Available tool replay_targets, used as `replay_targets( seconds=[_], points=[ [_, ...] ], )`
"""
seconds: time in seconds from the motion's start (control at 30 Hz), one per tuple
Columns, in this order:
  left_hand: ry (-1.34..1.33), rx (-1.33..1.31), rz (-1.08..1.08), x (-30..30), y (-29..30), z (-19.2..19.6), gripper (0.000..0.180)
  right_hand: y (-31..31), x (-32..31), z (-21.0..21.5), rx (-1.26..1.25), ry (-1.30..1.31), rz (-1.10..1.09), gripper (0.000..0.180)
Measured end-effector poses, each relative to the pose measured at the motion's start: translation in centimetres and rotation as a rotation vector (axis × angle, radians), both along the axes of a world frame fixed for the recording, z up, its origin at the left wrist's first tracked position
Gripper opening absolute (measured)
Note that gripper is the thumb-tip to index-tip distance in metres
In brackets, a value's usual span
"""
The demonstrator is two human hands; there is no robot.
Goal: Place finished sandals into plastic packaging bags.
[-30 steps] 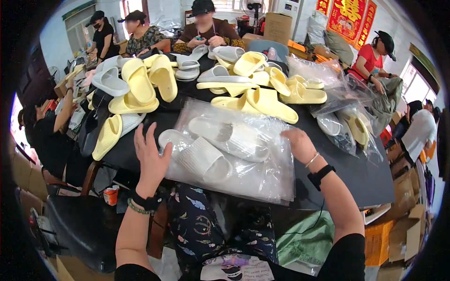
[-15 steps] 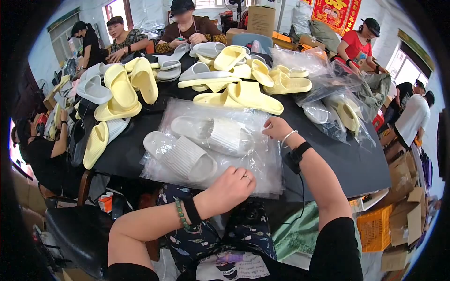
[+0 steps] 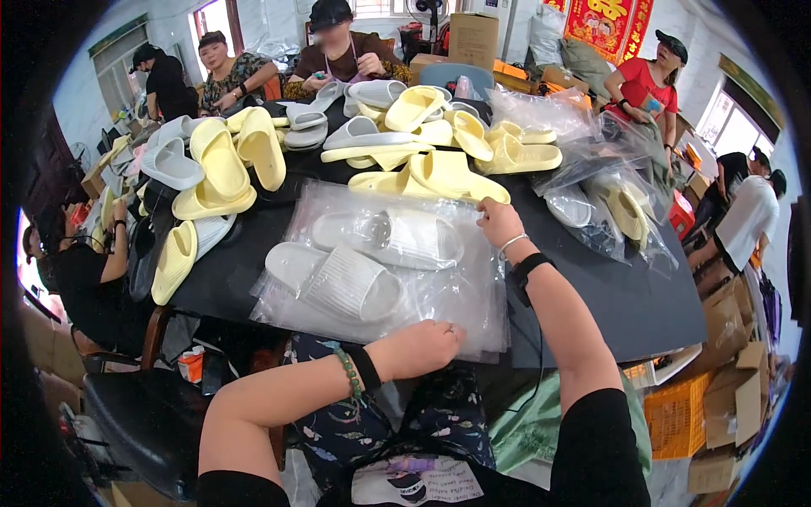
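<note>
A stack of clear plastic bags (image 3: 456, 296) lies on the black table (image 3: 625, 296) in front of me, and a pair of white slide sandals (image 3: 355, 262) shows through the plastic. My left hand (image 3: 420, 346) reaches across my body and grips the near edge of the bags, fingers curled. At the far right corner of the bags, beside a yellow sandal (image 3: 448, 173), my right hand (image 3: 498, 221) pinches the plastic. I wear a bead bracelet on the left wrist and a black band on the right.
Yellow sandals (image 3: 220, 160) and grey ones (image 3: 169, 160) are piled across the far table. Bagged sandals (image 3: 608, 203) lie at the right. Several people sit around the table. Cardboard boxes (image 3: 726, 397) and an orange crate (image 3: 672, 406) stand low right.
My left hand has moved from the left side of the bags, palm open, across to their near edge and closed on it. My right hand stays at the far corner.
</note>
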State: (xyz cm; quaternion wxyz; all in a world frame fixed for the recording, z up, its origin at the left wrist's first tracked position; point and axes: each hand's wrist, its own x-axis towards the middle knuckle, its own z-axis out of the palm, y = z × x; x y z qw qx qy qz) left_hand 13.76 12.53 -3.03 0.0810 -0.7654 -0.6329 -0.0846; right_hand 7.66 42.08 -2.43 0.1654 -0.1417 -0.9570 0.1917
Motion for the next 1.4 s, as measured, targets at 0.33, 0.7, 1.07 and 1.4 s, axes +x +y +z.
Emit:
replay_targets(
  seconds=[0.33, 0.7, 1.07, 1.4],
  points=[
    [-0.203, 0.488, 0.424, -2.7, -3.4, 7.5, 0.032, -2.4, 5.7, 3.9, 0.014, -0.082, 0.379, 0.105],
    [-0.764, 0.217, 1.026, -19.5, -14.4, 2.4, 0.018, -5.3, 8.4, 1.2, 0.206, -0.720, 0.417, 0.156],
    [-0.459, -0.024, 0.395, -19.4, -10.2, 5.4, 0.079, -5.3, 8.6, 1.0, 0.177, -0.720, 0.406, 0.161],
    [-0.233, 0.156, 0.078, -21.2, -5.4, -0.5, 0.065, -6.5, 8.3, 1.1, 0.214, -0.759, 0.404, 0.161]
  ],
)
